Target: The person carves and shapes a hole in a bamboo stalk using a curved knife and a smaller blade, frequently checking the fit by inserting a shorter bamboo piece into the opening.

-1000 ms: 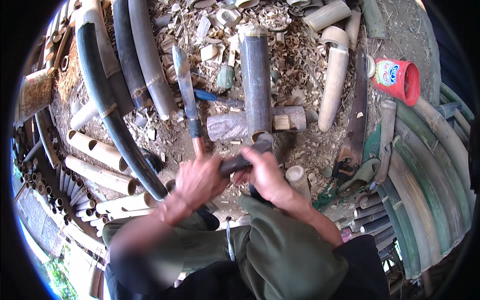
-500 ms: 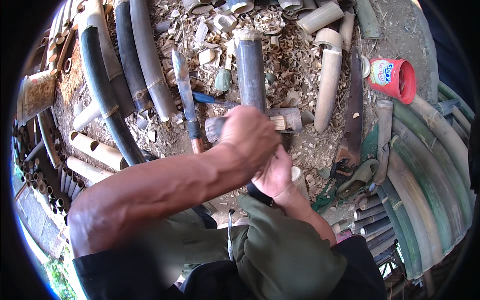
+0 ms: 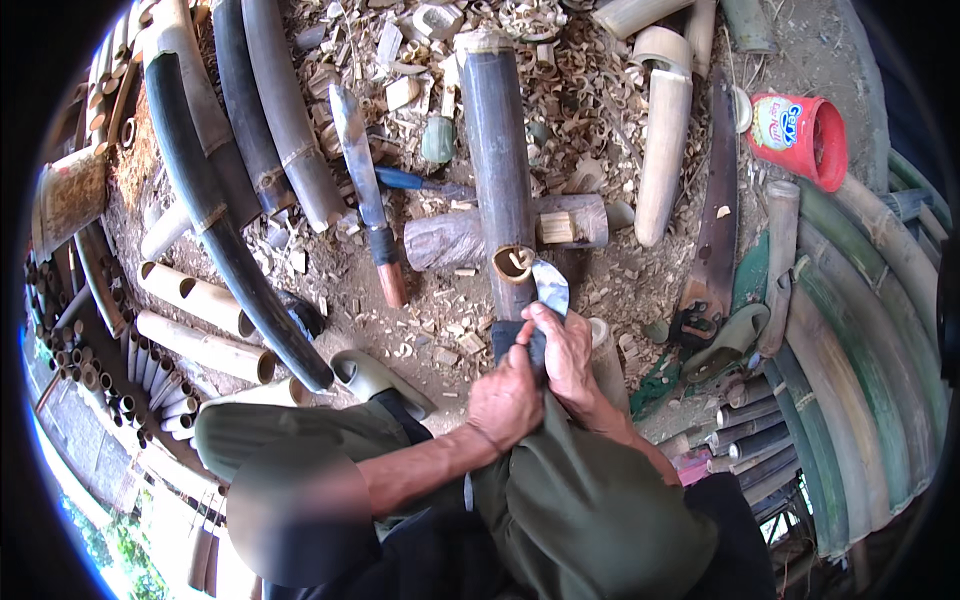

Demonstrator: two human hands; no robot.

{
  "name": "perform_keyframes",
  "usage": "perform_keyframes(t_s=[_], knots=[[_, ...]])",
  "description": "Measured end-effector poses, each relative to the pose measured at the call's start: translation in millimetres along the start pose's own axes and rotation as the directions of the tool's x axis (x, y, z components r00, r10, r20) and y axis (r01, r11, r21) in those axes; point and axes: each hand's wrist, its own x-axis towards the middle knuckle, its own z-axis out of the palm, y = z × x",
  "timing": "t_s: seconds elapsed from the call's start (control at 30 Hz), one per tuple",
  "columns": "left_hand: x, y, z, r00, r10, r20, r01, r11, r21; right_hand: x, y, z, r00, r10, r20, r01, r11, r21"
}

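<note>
A dark bamboo tube (image 3: 497,150) lies lengthwise before me, propped on a short wooden log (image 3: 440,240). An oval hole (image 3: 513,263) is cut in its upper side near my end, with a curled shaving at its edge. My right hand (image 3: 567,360) is closed around the dark handle of a curved-blade knife (image 3: 552,287), the blade right beside the hole. My left hand (image 3: 507,400) is closed in a fist against the lower handle, just left of my right hand. Something dark covers the tube's near end, partly hidden by my hands.
A long knife (image 3: 362,160) and a blue-handled tool (image 3: 405,179) lie left of the tube. On the right are a pale bamboo piece (image 3: 664,155), a handsaw (image 3: 712,220), a red container (image 3: 800,140) and green bamboo poles (image 3: 850,370). Wood shavings (image 3: 580,80) cover the ground.
My left hand has come back from over the tube toward my body, uncovering the hole and the curved blade. My right hand has moved slightly up.
</note>
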Motion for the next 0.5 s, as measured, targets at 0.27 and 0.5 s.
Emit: perform_keyframes(t_s=[0.27,0.5], knots=[[27,-41,-159,0.907,0.353,0.228,-0.405,0.589,0.699,15,14,40,0.64,-0.023,0.768,-0.667,0.481,0.569],[23,-54,-110,0.943,0.09,0.32,-0.194,0.93,0.311,12,8,11,0.879,0.176,0.444,-0.349,0.871,0.345]])
